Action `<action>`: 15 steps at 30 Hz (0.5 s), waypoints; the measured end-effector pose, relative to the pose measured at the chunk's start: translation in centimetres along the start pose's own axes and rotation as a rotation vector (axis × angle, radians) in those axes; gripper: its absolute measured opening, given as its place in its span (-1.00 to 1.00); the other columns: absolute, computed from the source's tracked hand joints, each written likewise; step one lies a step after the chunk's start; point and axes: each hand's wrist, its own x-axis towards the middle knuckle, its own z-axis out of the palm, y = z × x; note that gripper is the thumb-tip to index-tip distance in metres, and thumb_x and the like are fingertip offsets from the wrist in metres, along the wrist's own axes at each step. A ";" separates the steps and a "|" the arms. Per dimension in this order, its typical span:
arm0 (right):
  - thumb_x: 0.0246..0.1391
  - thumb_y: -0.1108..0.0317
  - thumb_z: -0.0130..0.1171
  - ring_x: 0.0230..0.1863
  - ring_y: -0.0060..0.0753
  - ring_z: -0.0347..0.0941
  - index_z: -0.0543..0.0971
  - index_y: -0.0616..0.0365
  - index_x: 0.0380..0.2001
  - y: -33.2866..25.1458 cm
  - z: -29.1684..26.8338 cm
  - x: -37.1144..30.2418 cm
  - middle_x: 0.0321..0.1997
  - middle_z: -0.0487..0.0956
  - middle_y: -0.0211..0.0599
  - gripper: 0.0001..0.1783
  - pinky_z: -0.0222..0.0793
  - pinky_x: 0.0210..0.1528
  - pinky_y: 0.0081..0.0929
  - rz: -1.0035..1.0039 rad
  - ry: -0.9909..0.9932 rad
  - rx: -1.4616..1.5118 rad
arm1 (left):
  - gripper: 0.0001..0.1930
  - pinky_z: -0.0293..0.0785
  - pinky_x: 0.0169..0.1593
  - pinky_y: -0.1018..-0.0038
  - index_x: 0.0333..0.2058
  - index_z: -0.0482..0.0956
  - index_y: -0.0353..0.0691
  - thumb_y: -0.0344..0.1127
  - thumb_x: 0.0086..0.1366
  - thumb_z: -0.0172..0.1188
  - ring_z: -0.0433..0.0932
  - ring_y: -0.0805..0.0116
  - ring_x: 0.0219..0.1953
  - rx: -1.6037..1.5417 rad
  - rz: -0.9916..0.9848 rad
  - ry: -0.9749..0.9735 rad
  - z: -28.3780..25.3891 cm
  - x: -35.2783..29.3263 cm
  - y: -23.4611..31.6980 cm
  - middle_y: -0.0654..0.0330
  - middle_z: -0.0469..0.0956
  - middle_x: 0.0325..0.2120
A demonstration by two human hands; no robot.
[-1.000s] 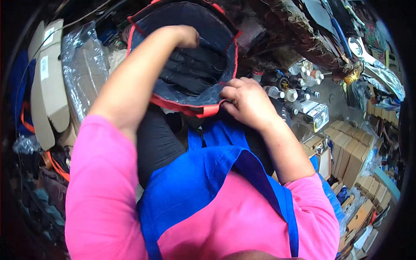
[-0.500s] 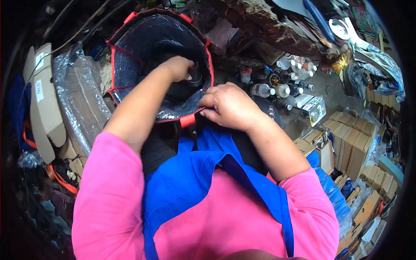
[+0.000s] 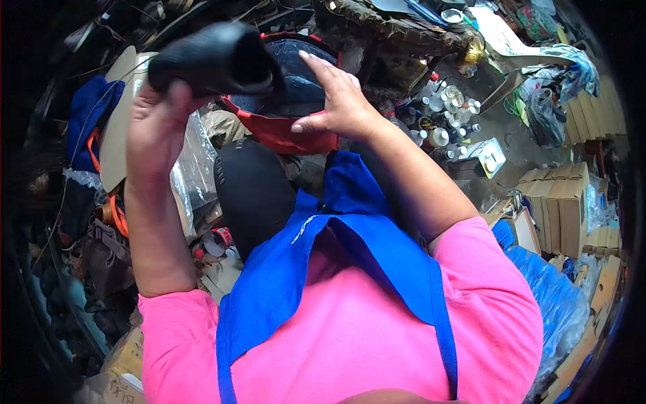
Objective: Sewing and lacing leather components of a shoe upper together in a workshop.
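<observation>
Raised at the upper left, my left hand (image 3: 158,124) grips a black shoe (image 3: 198,60). The shoe is smeared by motion, its dark opening turned to the right. Behind and below it stands a red bag (image 3: 289,131) with a shiny dark lining, its mouth partly covered by the shoe. My right hand (image 3: 343,104) is open and empty, fingers spread and thumb apart, over the bag's right side. I cannot tell whether it touches the bag, and the bag's bottom is hidden.
Several bottles (image 3: 439,138) and a metal can (image 3: 483,160) stand on the floor at right, near cardboard boxes (image 3: 555,202). A cluttered bench (image 3: 397,23) is at the back. Clear plastic sheeting (image 3: 198,158) and a cardboard piece (image 3: 118,145) lie at left.
My left hand has come out of the bag and swung up and left with the black shoe. The right hand has let go of the bag's rim and opened.
</observation>
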 end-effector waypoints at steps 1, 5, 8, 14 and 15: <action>-0.46 -0.18 0.51 0.34 0.00 0.16 0.07 -0.13 0.37 -0.9 -0.3 0.3 0.32 0.27 -0.08 0.30 0.00 0.32 -0.04 -0.013 0.010 0.095 | -0.65 0.44 0.13 0.05 0.10 0.43 -0.23 -0.29 0.38 0.04 0.53 0.14 0.04 -0.129 0.088 -0.084 0.3 -0.1 1.1 0.04 0.54 -0.02; -0.16 0.22 0.46 -0.01 -0.44 0.43 0.41 0.12 0.12 -3.5 -2.8 0.3 -0.06 0.54 -0.27 -0.27 0.32 0.10 -0.43 0.038 0.071 0.588 | -0.62 0.41 0.14 0.02 0.12 0.39 -0.23 -0.21 0.40 0.00 0.54 0.08 0.02 -0.202 0.112 -0.071 0.6 -1.7 3.0 0.01 0.52 -0.01; -0.17 0.32 0.45 -0.13 -0.29 0.55 0.54 0.16 -0.04 -4.0 -5.8 -0.6 -0.15 0.60 -0.15 -0.45 0.44 -0.03 -0.41 -0.043 0.212 0.351 | -0.60 0.42 0.13 0.08 0.10 0.33 -0.29 -0.18 0.40 0.01 0.56 0.08 -0.05 -0.096 0.018 0.207 0.0 -2.7 2.9 0.01 0.50 -0.03; -0.31 0.43 0.36 -0.22 -0.10 0.46 0.55 0.05 -0.19 -3.0 -10.9 -4.7 -0.34 0.50 -0.25 -0.53 0.42 -0.14 -0.27 -0.083 0.132 -0.258 | -0.30 0.22 0.21 0.18 0.02 0.42 -0.25 -0.11 -0.09 0.49 0.36 0.16 0.13 1.118 0.271 0.150 3.6 -3.4 -0.8 0.12 0.41 0.01; -0.31 0.43 0.35 -0.22 -0.12 0.46 0.55 0.02 -0.21 -3.0 -10.8 -5.2 -0.34 0.50 -0.27 -0.55 0.41 -0.14 -0.28 -0.113 0.111 -0.317 | -0.09 0.11 0.27 0.07 0.13 0.36 -0.15 -0.01 -0.26 0.53 0.30 0.05 0.21 1.438 0.292 -0.082 4.5 -3.1 -1.4 0.08 0.37 0.11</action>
